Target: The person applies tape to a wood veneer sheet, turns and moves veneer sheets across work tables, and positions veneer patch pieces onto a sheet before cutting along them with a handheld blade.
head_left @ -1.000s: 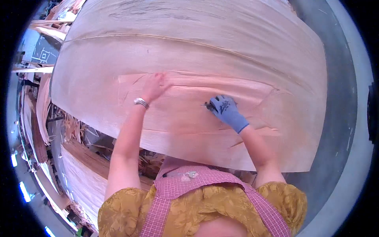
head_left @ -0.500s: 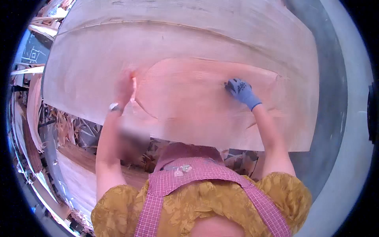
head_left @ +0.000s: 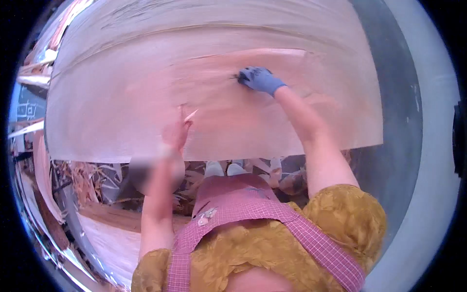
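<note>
A large thin wood-like sheet (head_left: 112,112) covers the work surface, with a pinkish patch whose raised edge runs across its middle. My bare left hand (head_left: 177,132) is over the near part of the sheet, fingers pointing away from me and partly blurred. Beside its fingers a small pale pointed sliver (head_left: 191,116) shows; whether the fingers grip it is unclear. My right hand (head_left: 258,79), in a blue and black glove, lies curled on the patch below the raised edge. A small dark thin tool (head_left: 235,77) sticks out from its fingers to the left.
Wood scraps and strips (head_left: 92,177) lie below the sheet's near edge and along the left. A stack of sheets (head_left: 112,238) stands at the lower left. A grey surface (head_left: 399,97) borders the sheet on the right. My shoes (head_left: 224,169) show beneath the near edge.
The view has shifted. My left hand has come away from the patch's left end toward the near edge. My right hand has moved left across the patch. The patch's left outline is less distinct.
</note>
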{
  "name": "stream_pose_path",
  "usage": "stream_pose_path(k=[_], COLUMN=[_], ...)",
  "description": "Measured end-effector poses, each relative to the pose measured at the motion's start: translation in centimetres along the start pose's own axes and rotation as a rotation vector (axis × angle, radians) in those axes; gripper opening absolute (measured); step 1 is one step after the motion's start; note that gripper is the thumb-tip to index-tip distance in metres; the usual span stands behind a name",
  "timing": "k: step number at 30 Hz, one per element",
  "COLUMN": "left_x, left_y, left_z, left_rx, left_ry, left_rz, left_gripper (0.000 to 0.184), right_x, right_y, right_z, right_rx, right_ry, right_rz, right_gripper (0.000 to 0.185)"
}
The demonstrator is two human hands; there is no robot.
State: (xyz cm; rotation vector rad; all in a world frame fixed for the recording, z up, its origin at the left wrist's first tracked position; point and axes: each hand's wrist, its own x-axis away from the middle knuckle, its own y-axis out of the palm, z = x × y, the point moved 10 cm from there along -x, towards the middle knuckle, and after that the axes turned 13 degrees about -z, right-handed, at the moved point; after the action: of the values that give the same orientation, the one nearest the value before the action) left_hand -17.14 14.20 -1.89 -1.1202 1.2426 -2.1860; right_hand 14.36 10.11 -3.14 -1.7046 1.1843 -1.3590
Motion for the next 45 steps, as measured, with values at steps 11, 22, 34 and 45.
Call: stream_pose_path(k=[11,22,34,45], left_x=[-2.4,-2.3,-1.8,-1.9], left_y=[0.8,0.4,-0.1,-0.1], left_z=[-0.1,0.1,0.6,0.4], left_rx=[-0.112,-0.144,-0.137,-0.096], left_ry=[-0.009,-0.008,-0.013,-0.025], left_rz=[0.031,0.067,0.042,-0.001], left_gripper=[0.068,0.064,0.06,0.063], right_x=[25.1,35.1,18.5,46.5], right_y=[2.2,19.9,2.5,14.6], right_z=[13.7,4.8,16.2,7.1], right_rx=[-0.14,-0.631,-0.403,-0.529], right_ry=[0.454,0.34,0.804,1.173], right_rz=[0.397,-0.182,0.394,1.206], right_gripper=[0.063,0.029,0.073,0.033])
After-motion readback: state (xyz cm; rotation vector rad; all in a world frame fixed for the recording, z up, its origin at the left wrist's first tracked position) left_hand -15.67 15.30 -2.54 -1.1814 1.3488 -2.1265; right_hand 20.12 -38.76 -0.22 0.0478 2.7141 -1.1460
